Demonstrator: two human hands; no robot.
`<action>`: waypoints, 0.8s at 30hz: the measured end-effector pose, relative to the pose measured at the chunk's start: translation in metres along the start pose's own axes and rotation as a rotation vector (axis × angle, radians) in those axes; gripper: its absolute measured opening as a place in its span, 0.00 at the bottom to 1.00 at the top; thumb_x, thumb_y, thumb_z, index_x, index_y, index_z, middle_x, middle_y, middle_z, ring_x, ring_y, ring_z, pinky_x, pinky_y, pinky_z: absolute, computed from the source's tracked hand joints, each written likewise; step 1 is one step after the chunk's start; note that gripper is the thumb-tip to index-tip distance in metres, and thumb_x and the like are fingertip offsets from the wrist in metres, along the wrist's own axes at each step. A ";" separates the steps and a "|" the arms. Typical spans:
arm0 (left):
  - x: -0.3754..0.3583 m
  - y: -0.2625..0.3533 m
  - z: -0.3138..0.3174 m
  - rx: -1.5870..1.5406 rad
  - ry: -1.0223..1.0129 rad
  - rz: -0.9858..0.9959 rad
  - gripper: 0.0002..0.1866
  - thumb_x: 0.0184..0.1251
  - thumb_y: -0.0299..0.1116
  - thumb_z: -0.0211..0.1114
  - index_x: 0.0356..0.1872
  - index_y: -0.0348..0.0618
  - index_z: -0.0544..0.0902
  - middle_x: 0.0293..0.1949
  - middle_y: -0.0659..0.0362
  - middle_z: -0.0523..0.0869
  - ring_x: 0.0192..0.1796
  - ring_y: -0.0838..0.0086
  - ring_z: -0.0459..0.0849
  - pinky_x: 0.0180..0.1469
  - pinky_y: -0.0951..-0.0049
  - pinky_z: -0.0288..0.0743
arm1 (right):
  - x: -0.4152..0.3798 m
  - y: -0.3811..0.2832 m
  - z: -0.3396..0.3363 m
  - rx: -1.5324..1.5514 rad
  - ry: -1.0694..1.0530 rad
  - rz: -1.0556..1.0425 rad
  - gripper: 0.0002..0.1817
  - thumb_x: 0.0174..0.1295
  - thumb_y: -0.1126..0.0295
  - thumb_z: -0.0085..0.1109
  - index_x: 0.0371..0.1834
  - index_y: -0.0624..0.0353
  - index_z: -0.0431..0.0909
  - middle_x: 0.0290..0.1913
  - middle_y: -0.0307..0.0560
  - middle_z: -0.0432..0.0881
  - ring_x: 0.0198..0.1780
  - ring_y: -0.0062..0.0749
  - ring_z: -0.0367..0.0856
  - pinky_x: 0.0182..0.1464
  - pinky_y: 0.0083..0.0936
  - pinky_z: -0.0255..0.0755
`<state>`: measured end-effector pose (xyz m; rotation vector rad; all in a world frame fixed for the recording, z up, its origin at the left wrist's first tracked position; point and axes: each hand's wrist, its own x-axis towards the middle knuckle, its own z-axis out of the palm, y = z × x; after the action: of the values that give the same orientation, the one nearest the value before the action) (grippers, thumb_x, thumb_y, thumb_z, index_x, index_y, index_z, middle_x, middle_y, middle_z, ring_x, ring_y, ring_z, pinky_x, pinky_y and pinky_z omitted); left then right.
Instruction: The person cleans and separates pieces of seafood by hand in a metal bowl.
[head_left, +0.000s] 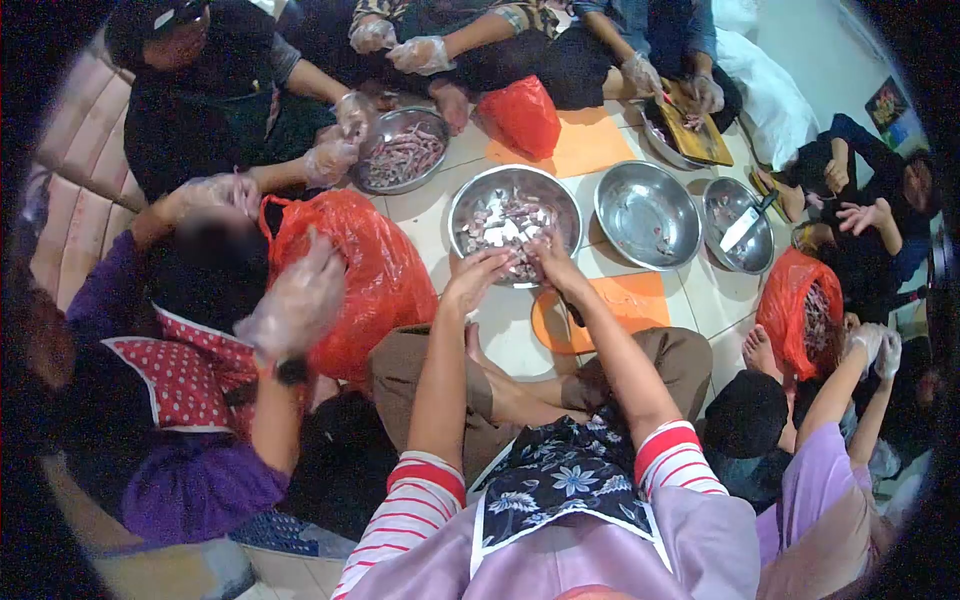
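A steel bowl [465, 208] with small pinkish-grey pieces [520, 212] stands on the tiled floor in front of me. At its near left rim is my left hand [478, 278], fingers bent inward over the edge. My right hand [553, 262] reaches over the near right rim, its fingers among the pieces. Both hands are bare and close together. Whether either one holds a piece is too small to make out. Under my right forearm lies an orange board or sheet [625, 300].
Right of my bowl stand a steel bowl [648, 215] and a smaller one [725, 205] with a knife [748, 222]. Red bags [375, 270] lie on both sides. Co-workers in clear gloves sit around, one by a filled bowl [405, 150], another over a cutting board [705, 135].
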<state>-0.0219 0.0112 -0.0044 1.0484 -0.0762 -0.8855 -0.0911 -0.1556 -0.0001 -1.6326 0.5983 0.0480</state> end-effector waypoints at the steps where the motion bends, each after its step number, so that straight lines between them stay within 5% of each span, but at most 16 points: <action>1: 0.001 0.000 0.000 -0.003 0.010 0.004 0.13 0.60 0.24 0.57 0.46 0.31 0.75 0.44 0.50 0.80 0.49 0.67 0.79 0.55 0.75 0.72 | -0.003 -0.003 0.001 -0.002 -0.011 0.000 0.27 0.62 0.54 0.44 0.58 0.63 0.57 0.42 0.57 0.75 0.41 0.44 0.75 0.48 0.35 0.66; 4: 0.002 0.000 0.000 -0.020 0.101 0.032 0.14 0.59 0.24 0.58 0.46 0.32 0.74 0.44 0.53 0.80 0.47 0.68 0.80 0.53 0.74 0.73 | -0.001 0.004 0.005 -0.140 -0.009 -0.309 0.28 0.64 0.56 0.42 0.64 0.58 0.52 0.56 0.63 0.68 0.57 0.46 0.68 0.59 0.30 0.59; 7: -0.004 0.004 0.004 -0.062 0.156 0.040 0.12 0.58 0.25 0.59 0.43 0.33 0.75 0.40 0.55 0.81 0.45 0.70 0.80 0.52 0.76 0.74 | -0.013 0.008 0.010 -0.118 -0.194 -0.372 0.26 0.65 0.60 0.40 0.64 0.57 0.53 0.61 0.61 0.63 0.63 0.45 0.62 0.62 0.29 0.56; 9: -0.007 0.003 0.006 -0.061 0.154 0.054 0.10 0.56 0.26 0.61 0.40 0.34 0.77 0.37 0.58 0.80 0.42 0.72 0.80 0.51 0.78 0.74 | -0.012 0.013 0.019 -0.099 -0.235 -0.358 0.24 0.66 0.61 0.40 0.63 0.57 0.55 0.61 0.58 0.63 0.62 0.46 0.63 0.62 0.30 0.56; 11: -0.003 0.002 0.005 -0.041 0.132 0.060 0.09 0.56 0.26 0.62 0.38 0.35 0.78 0.37 0.59 0.80 0.41 0.73 0.80 0.49 0.78 0.74 | -0.006 0.025 0.025 -0.314 -0.071 -0.735 0.22 0.68 0.60 0.36 0.63 0.52 0.57 0.56 0.47 0.66 0.47 0.36 0.73 0.47 0.26 0.67; 14: 0.004 -0.005 -0.003 -0.058 0.133 0.036 0.09 0.56 0.26 0.62 0.37 0.37 0.78 0.36 0.60 0.80 0.40 0.75 0.79 0.47 0.78 0.75 | -0.019 0.014 0.026 -0.237 -0.113 -0.582 0.20 0.68 0.60 0.35 0.61 0.53 0.60 0.56 0.51 0.68 0.55 0.40 0.70 0.51 0.29 0.65; 21: -0.002 -0.006 0.004 0.083 0.102 -0.023 0.08 0.56 0.27 0.63 0.38 0.40 0.79 0.37 0.61 0.81 0.44 0.75 0.79 0.46 0.78 0.74 | -0.020 0.014 0.029 -0.259 -0.096 -0.422 0.20 0.67 0.57 0.36 0.56 0.56 0.60 0.48 0.58 0.73 0.49 0.48 0.74 0.50 0.33 0.66; 24: 0.003 -0.016 -0.003 0.093 0.083 -0.091 0.09 0.56 0.27 0.63 0.38 0.38 0.78 0.39 0.59 0.81 0.44 0.75 0.79 0.46 0.78 0.75 | -0.019 0.016 0.029 -0.292 -0.039 -0.432 0.20 0.67 0.56 0.35 0.56 0.55 0.61 0.48 0.65 0.74 0.51 0.59 0.72 0.50 0.40 0.65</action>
<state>-0.0275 0.0079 -0.0193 1.1819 -0.0003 -0.9268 -0.1049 -0.1227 -0.0126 -2.0105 0.2037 -0.1572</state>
